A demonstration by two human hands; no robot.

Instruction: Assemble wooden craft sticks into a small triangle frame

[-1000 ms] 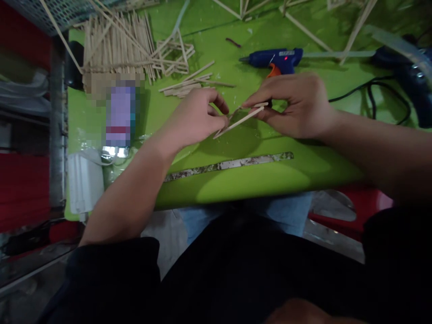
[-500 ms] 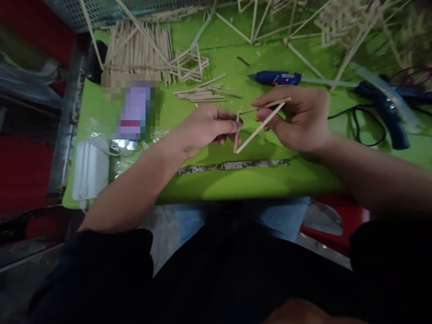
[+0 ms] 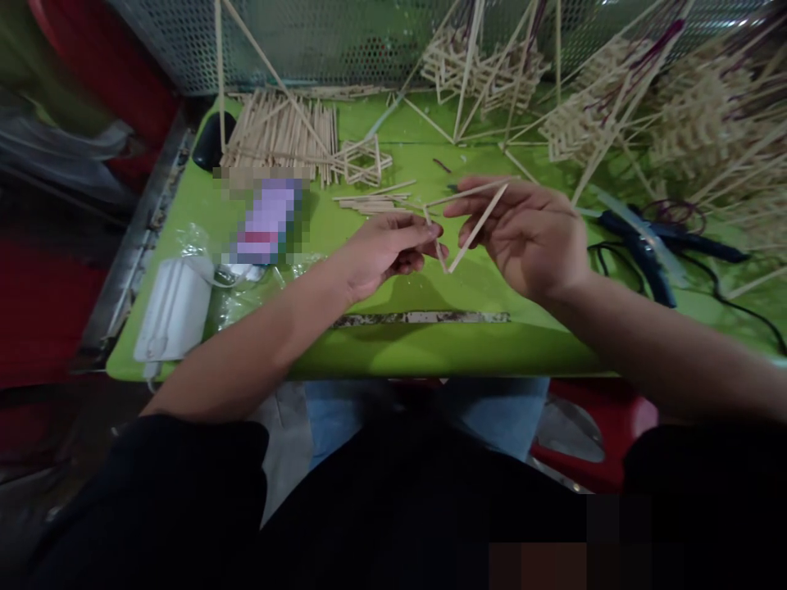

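Both hands hold a small triangle of thin wooden sticks (image 3: 472, 229) above the green table (image 3: 430, 348). My left hand (image 3: 387, 250) pinches the triangle's short left side between thumb and fingers. My right hand (image 3: 532, 233) grips the far corner, where the two longer sticks meet. The triangle is lifted off the table and tilted.
A metal ruler (image 3: 424, 318) lies near the front edge. Loose sticks (image 3: 372, 201), a stick pile (image 3: 283, 131) and a stick star (image 3: 362, 160) lie behind. Stick structures (image 3: 615, 115) fill the back right. A dark glue gun (image 3: 639, 246) with cable and a white box (image 3: 175, 307) flank the hands.
The triangle went from lying flat and low to raised and turned up between the hands. The view tilted upward, showing the mesh wall and more stick structures.
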